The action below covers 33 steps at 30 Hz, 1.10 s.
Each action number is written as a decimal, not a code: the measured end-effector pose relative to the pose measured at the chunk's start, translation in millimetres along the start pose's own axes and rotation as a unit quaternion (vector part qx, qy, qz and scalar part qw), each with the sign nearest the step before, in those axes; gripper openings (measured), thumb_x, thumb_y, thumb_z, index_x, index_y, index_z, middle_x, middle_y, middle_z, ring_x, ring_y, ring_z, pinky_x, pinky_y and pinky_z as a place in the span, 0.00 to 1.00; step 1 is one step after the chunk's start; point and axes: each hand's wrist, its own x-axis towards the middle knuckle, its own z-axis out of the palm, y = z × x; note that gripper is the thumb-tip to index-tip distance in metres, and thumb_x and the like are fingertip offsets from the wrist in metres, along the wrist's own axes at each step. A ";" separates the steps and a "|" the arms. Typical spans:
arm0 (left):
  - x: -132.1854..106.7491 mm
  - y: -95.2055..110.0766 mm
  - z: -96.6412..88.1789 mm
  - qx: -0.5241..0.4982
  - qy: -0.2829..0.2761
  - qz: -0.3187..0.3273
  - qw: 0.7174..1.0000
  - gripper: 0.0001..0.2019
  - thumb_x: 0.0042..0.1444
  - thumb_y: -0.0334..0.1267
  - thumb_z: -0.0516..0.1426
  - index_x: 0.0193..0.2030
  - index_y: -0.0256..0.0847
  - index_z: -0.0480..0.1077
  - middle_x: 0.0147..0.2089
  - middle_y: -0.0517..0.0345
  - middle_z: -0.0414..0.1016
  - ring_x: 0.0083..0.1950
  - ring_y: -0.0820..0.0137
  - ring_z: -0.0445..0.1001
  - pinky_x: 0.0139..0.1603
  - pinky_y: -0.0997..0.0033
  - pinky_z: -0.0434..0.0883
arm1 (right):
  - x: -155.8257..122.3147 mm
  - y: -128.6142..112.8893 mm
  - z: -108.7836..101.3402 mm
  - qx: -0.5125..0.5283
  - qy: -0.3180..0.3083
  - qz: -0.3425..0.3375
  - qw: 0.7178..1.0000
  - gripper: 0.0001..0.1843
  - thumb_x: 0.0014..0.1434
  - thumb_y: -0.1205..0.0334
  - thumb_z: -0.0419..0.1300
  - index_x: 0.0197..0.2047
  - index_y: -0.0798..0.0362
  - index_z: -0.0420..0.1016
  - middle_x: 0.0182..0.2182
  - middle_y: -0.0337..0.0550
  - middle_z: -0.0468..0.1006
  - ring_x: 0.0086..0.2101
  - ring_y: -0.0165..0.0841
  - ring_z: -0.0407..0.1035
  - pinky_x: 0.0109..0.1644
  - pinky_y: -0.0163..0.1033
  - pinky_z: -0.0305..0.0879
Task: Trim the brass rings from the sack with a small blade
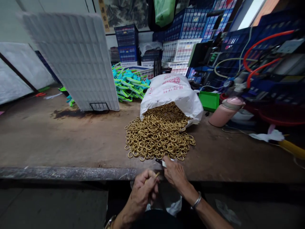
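Note:
At the table's front edge, my left hand (pixel 145 187) pinches a gold-coloured ring (pixel 157 174) between thumb and fingers. Only part of this ring shows. My right hand (pixel 175 174) is just to the right, its fingers closed on a small flat tool (pixel 163 163) with a dark end and a pale part; its exact kind is unclear. The tool's dark end points left, close to the near edge of a heap of gold-coloured rings (pixel 159 136). These rings spill onto the table from the mouth of a white sack (pixel 169 89) with red print, lying on its side.
A white ribbed panel (pixel 73 60) stands at the left on a black wire stand (pixel 99 107). Green and blue plastic pieces (pixel 130 84) pile up behind it. To the right are a green tray (pixel 209 100) and a pink bottle (pixel 226 111). Stacked crates (pixel 182 49) fill the back.

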 end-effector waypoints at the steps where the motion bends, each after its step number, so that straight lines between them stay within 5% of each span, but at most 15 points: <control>1: 1.2 0.2 0.2 -0.033 -0.001 -0.004 0.999 0.13 0.50 0.47 0.54 0.28 0.38 0.62 0.21 0.64 0.63 0.14 0.82 0.55 0.12 0.83 0.52 | 1.3 1.9 -0.2 0.003 0.011 0.000 1.000 0.14 0.47 0.74 0.46 0.37 0.54 0.64 0.25 0.41 0.73 0.25 0.30 0.65 0.26 0.33 0.46; 9: 13.5 -1.9 -9.8 -0.112 0.012 -0.029 0.993 0.13 0.49 0.45 0.56 0.28 0.35 0.65 0.23 0.60 0.66 0.17 0.82 0.58 0.13 0.82 0.53 | 9.9 -7.2 14.0 -0.038 0.044 0.007 0.998 0.30 0.48 0.73 0.48 0.56 0.53 0.54 0.48 0.49 0.68 0.43 0.34 0.64 0.42 0.36 0.54; 15: 13.0 0.9 -19.6 -0.197 0.016 -0.077 0.977 0.13 0.45 0.39 0.59 0.38 0.40 0.64 0.26 0.63 0.66 0.20 0.81 0.62 0.16 0.83 0.53 | 15.9 -12.7 3.1 0.000 0.043 0.024 0.999 0.17 0.48 0.75 0.47 0.40 0.51 0.65 0.34 0.41 0.74 0.33 0.31 0.67 0.34 0.33 0.52; 20: 19.7 -3.2 -21.2 -0.237 0.020 -0.080 0.968 0.09 0.46 0.38 0.59 0.31 0.36 0.65 0.29 0.58 0.68 0.25 0.78 0.66 0.17 0.83 0.55 | 17.3 -1.0 -4.0 0.140 0.075 -0.007 0.987 0.11 0.48 0.73 0.47 0.33 0.52 0.65 0.26 0.38 0.71 0.28 0.29 0.64 0.31 0.31 0.52; 26: 34.7 -2.3 -10.9 -0.127 0.052 -0.031 0.990 0.11 0.46 0.41 0.59 0.30 0.36 0.64 0.27 0.60 0.67 0.23 0.79 0.65 0.15 0.83 0.56 | 14.0 2.6 -9.8 0.371 0.040 -0.002 0.928 0.14 0.58 0.55 0.43 0.25 0.52 0.61 0.18 0.34 0.65 0.22 0.26 0.61 0.28 0.30 0.56; 33: 43.8 2.9 0.2 0.072 0.117 0.027 0.990 0.17 0.46 0.49 0.56 0.36 0.37 0.64 0.20 0.66 0.62 0.16 0.80 0.58 0.13 0.82 0.56 | 5.8 -7.0 -17.3 0.407 -0.025 -0.045 0.912 0.14 0.57 0.54 0.46 0.26 0.53 0.62 0.19 0.33 0.65 0.23 0.26 0.61 0.29 0.31 0.57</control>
